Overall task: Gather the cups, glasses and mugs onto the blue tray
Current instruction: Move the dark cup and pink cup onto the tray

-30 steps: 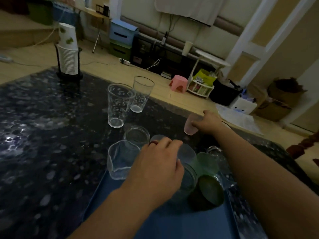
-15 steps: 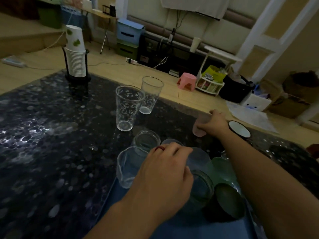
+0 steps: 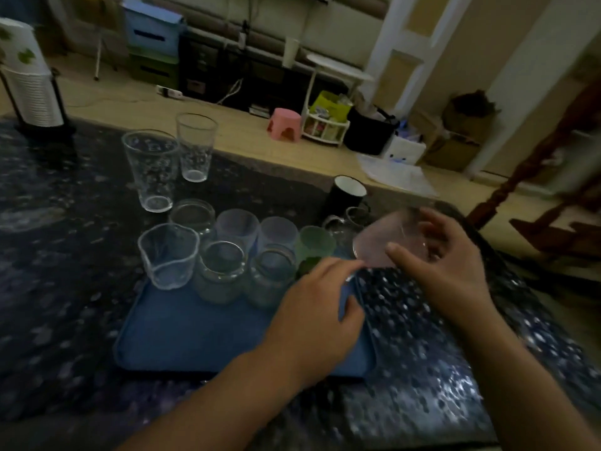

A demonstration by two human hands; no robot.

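The blue tray (image 3: 195,327) lies on the dark speckled table, with several clear glasses, jars and frosted cups packed along its far end, among them a wavy clear glass (image 3: 167,255) and a green cup (image 3: 313,244). My right hand (image 3: 448,275) holds a pink cup (image 3: 380,245) tilted in the air just beyond the tray's far right corner. My left hand (image 3: 315,314) hovers over the tray's right side with fingers apart and nothing in it. Two tall clear glasses (image 3: 153,170) (image 3: 195,148) stand on the table beyond the tray. A black mug (image 3: 344,193) and a small glass mug (image 3: 354,216) stand off the tray near the pink cup.
A stack of paper cups in a black holder (image 3: 29,79) stands at the table's far left. The table's far edge runs just behind the black mug. Beyond it on the floor are a pink stool (image 3: 284,125) and storage boxes.
My right hand has lifted the pink cup off the table and brought it nearer, tilted. My left hand has let go of the jar and slid right. The black mug is uncovered.
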